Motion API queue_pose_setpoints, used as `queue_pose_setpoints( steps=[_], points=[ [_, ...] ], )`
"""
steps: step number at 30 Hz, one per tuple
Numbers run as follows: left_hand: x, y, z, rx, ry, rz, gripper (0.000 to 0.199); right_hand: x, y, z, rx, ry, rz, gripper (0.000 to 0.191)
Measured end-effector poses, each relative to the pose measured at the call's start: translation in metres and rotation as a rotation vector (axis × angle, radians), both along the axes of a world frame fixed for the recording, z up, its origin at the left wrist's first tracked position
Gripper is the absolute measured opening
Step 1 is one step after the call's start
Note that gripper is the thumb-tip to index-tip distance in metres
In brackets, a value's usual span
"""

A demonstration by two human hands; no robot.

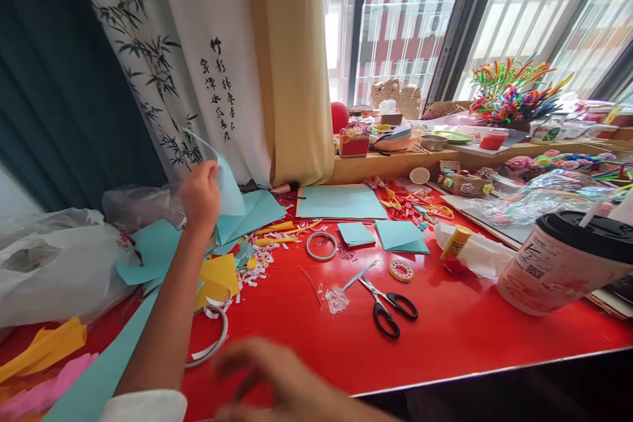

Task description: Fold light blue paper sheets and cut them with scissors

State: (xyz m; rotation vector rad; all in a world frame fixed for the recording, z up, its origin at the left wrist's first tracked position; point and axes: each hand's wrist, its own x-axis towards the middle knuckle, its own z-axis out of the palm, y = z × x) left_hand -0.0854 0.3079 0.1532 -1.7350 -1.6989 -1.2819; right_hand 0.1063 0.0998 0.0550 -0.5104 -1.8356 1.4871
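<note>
My left hand [200,194] is raised at the left over a heap of paper, its fingers closed on a curved sheet of light blue paper [231,188]. Under that sheet lie more blue sheets [264,211]. Low in front, at the table's near edge, my right hand [277,369] is blurred; its fingers look bent and apart, with nothing visible in them. Scissors [383,303] with black handles lie partly open on the red table [316,336]. Beside their blades are a thin blue paper strip [359,275] and a small heap of clear scraps [337,300].
Rolls of tape [321,246], a cut stack of blue squares [356,234], a glue stick [455,242] and a lidded drink cup [564,264] stand or lie about. White plastic bags [59,264] fill the left. A cluttered windowsill [386,161] runs behind.
</note>
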Motion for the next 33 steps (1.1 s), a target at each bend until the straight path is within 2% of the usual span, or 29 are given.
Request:
queue_pose_setpoints(
  steps=[2, 3, 5, 6, 7, 9, 12, 15, 17, 19, 20, 22, 24, 26, 29, 33],
  points=[
    [0.029, -0.036, -0.008, 0.025, 0.122, -0.084, 0.027, 0.024, 0.035, 0.014, -0.21, 0.177, -0.139, 0.065],
    [0.047, -0.054, -0.017, 0.032, 0.22, -0.149, 0.024, 0.036, 0.054, 0.02, -0.286, 0.253, -0.187, 0.066],
    [0.085, -0.085, -0.04, 0.179, 0.629, -0.332, 0.024, 0.058, 0.091, 0.026, -0.388, 0.381, -0.269, 0.061],
    [0.102, -0.097, -0.053, 0.268, 0.76, -0.395, 0.023, 0.067, 0.107, 0.027, -0.403, 0.388, -0.31, 0.055],
    [0.118, -0.106, -0.065, 0.329, 0.836, -0.443, 0.022, 0.076, 0.12, 0.026, -0.423, 0.363, -0.325, 0.05],
    [0.137, -0.112, -0.083, 0.34, 0.829, -0.549, 0.022, 0.092, 0.14, 0.019, -0.419, 0.342, -0.399, 0.046],
    [0.132, -0.099, -0.092, 0.207, 0.527, -0.646, 0.021, 0.114, 0.156, 0.006, -0.398, 0.312, -0.513, 0.047],
    [0.101, -0.077, -0.082, 0.054, 0.017, -0.53, 0.027, 0.139, 0.163, 0.0, -0.412, 0.233, -0.545, 0.048],
    [0.08, -0.067, -0.073, -0.168, -0.459, -0.498, 0.041, 0.153, 0.164, 0.0, -0.427, 0.174, -0.524, 0.048],
    [0.066, -0.062, -0.068, -0.511, -0.863, -0.656, 0.052, 0.163, 0.162, 0.003, -0.441, 0.123, -0.494, 0.047],
    [0.063, -0.062, -0.067, -0.668, -0.987, -0.746, 0.054, 0.166, 0.16, 0.004, -0.446, 0.104, -0.483, 0.047],
    [0.062, -0.063, -0.069, -0.883, -1.071, -0.861, 0.056, 0.169, 0.156, 0.007, -0.458, 0.084, -0.467, 0.046],
    [0.067, -0.065, -0.073, -0.937, -1.058, -0.858, 0.056, 0.17, 0.153, 0.009, -0.468, 0.084, -0.452, 0.047],
    [0.073, -0.067, -0.077, -0.905, -1.044, -0.823, 0.055, 0.169, 0.152, 0.01, -0.469, 0.099, -0.454, 0.045],
    [0.079, -0.07, -0.077, -0.763, -1.037, -0.79, 0.058, 0.168, 0.154, 0.009, -0.456, 0.142, -0.487, 0.035],
    [0.083, -0.075, -0.072, -0.671, -0.999, -0.852, 0.067, 0.165, 0.157, 0.006, -0.437, 0.197, -0.511, 0.024]
  ],
)
